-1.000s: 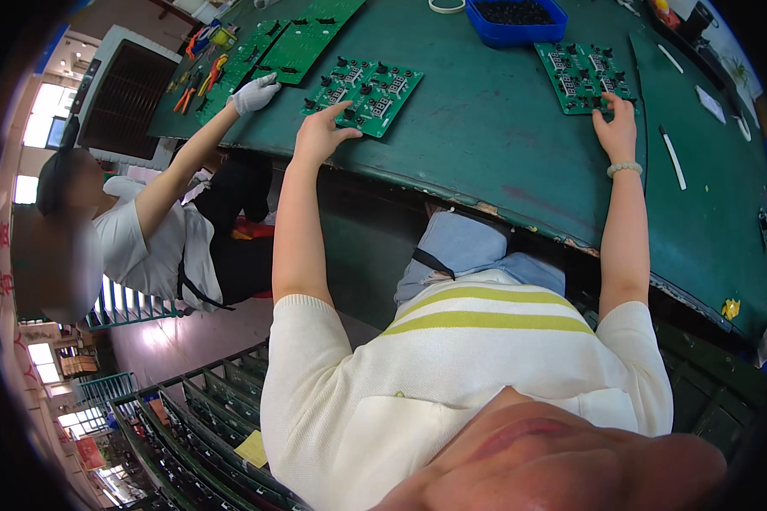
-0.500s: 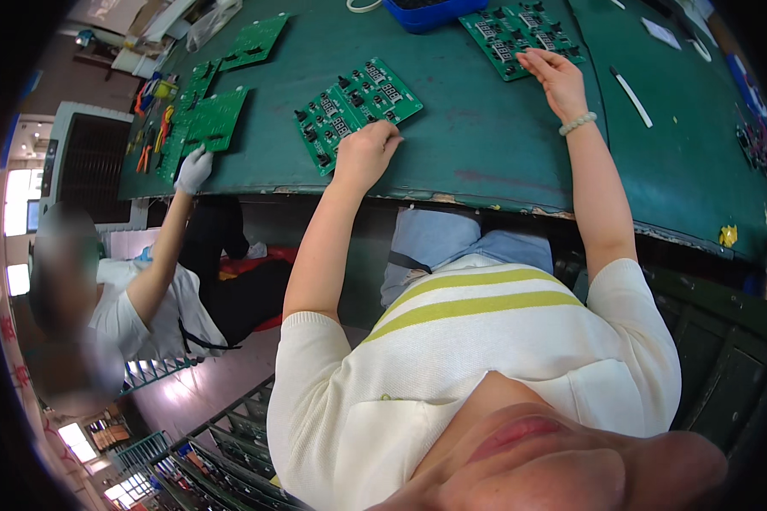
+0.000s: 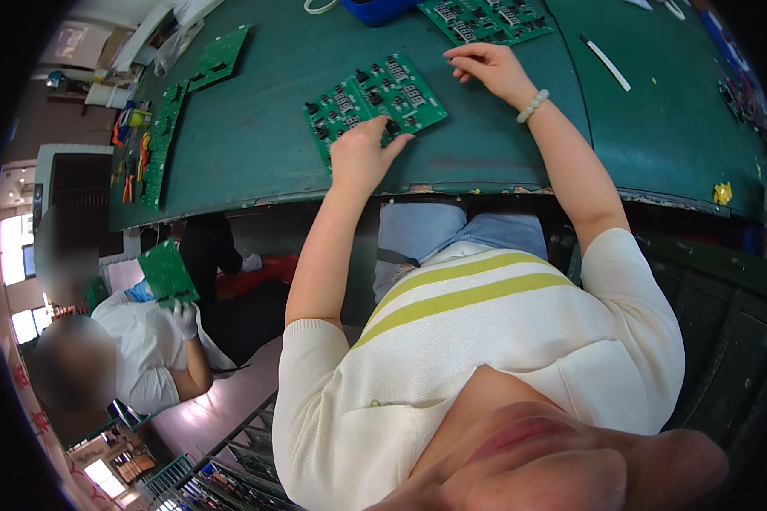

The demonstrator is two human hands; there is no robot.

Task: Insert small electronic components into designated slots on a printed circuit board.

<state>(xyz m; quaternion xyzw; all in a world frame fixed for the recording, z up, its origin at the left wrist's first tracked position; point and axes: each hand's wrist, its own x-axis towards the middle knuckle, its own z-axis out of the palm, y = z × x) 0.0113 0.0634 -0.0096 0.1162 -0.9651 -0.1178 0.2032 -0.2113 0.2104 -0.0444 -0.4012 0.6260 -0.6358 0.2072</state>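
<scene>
1. PCB [image 3: 407, 78]: green, flat on bench [image 3: 503, 140] in front of op. [image 3: 486, 332], set at an angle to bench's near edge. Comp. side up: digit displays + black parts.

2. L hand [image 3: 362, 159]: over PCB's near edge, touching it. Fingers bent over board, thumb set off to R; gap mid-wide. Tips partly hidden; from where I stand, can't tell if edge is gripped.

3. R hand [image 3: 496, 71]: over bench, R of PCB, just on op. side of 2nd board [image 3: 486, 24]. Index fwd, others curled, tips close together = narrow spacing. Can't tell if a small part is held. Bracelet [image 3: 533, 106], pale beads, on R wrist.

4. 2nd board: flat, green, w/ similar displays; farther from op. than PCB and to its R. Far edge only partly visible.

5. Tray [image 3: 377, 12]: blue, L of 2nd board, beyond PCB. Ring [image 3: 320, 7], white, just L of tray.

6. Pen [image 3: 607, 64]: white w/ dark tip, R of R hand, well apart. Scrap [image 3: 723, 193]: yellow, near bench's R end.

7. Co-wkr [image 3: 141, 358], L side: white top; gloved hand [image 3: 185, 321] at lower edge of a green panel [image 3: 169, 271], off bench, in front of body. Tools [image 3: 132, 170] w/ orange + yellow handles at bench's L end.
</scene>
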